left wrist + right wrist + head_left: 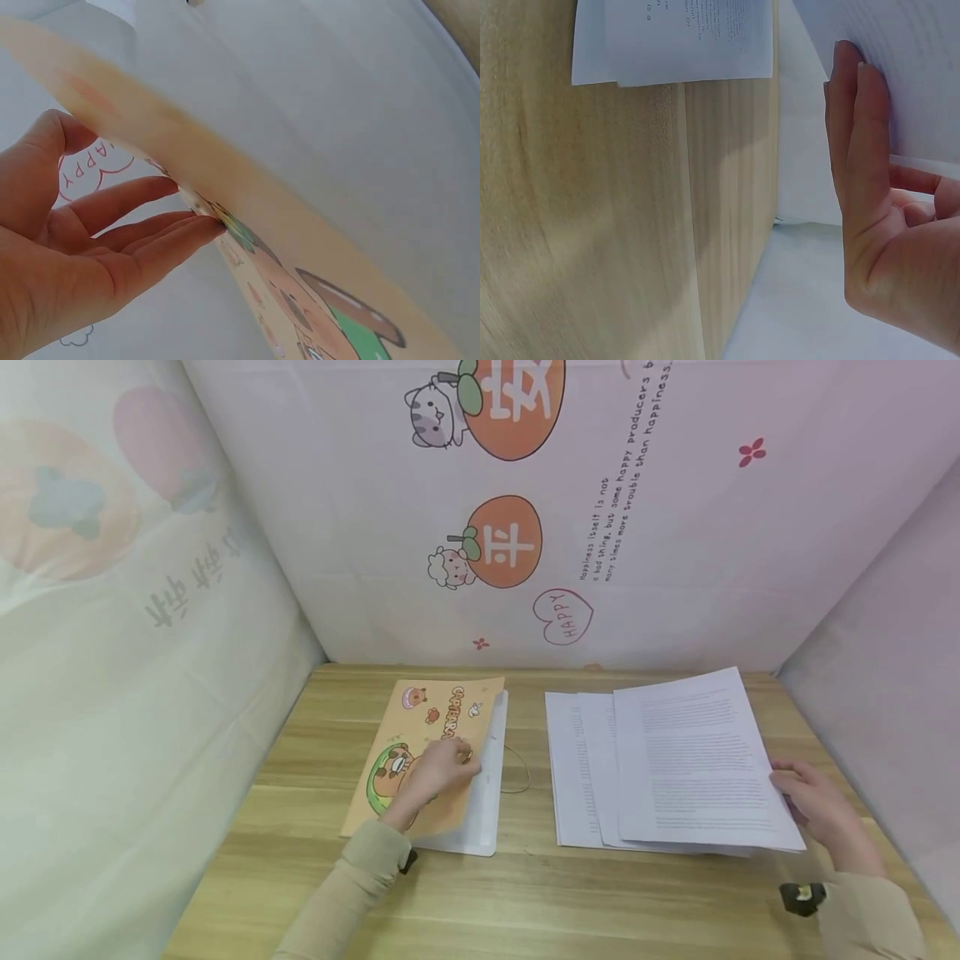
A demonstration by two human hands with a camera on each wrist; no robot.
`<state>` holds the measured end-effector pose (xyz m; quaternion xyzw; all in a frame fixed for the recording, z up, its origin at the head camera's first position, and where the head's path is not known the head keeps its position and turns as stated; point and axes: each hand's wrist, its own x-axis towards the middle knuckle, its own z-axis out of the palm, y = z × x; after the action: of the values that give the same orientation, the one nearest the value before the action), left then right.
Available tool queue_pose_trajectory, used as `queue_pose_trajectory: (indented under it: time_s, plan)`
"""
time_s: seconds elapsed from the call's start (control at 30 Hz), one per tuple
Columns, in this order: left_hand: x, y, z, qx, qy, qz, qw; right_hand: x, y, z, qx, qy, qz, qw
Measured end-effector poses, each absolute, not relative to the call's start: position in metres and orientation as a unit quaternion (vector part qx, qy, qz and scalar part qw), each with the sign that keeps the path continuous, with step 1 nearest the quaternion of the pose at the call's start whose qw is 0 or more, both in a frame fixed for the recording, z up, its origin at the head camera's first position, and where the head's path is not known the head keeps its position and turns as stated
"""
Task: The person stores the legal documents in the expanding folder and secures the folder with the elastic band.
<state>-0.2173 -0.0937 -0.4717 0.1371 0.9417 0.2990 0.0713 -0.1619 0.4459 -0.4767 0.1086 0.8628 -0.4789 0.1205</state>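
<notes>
An orange folder with cartoon capybaras on its cover lies left of centre, its right side raised over white pages. My left hand is at the cover's raised edge. In the left wrist view, the fairly straight fingers of my left hand touch the printed side of the cover. To the right, my right hand holds the right edge of a printed sheet, which lies tilted over other sheets. In the right wrist view, this sheet sits between the fingers of my right hand.
A thin elastic loop sticks out from the folder's right side. Everything lies on a wooden table. A white patterned cloth stands along the back, with more cloth at both sides.
</notes>
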Motion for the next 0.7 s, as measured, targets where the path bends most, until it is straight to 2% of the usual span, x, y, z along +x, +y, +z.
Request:
queue_pose_trajectory:
  time_s: [0.23,0.47,0.7]
  plan:
    - [-0.209,-0.089,-0.467,0.100,0.949,0.292,0.065,-0.160,0.445,-0.476,0.106,0.861,-0.484,0.115]
    - [-0.206,-0.086,-0.462,0.106,0.952,0.285,0.041,-0.158,0.442,-0.472,0.106,0.862,-0.483,0.109]
    - [-0.204,-0.087,-0.458,0.082,0.951,0.293,0.051,-0.157,0.440,-0.471,0.093,0.860,-0.492,0.103]
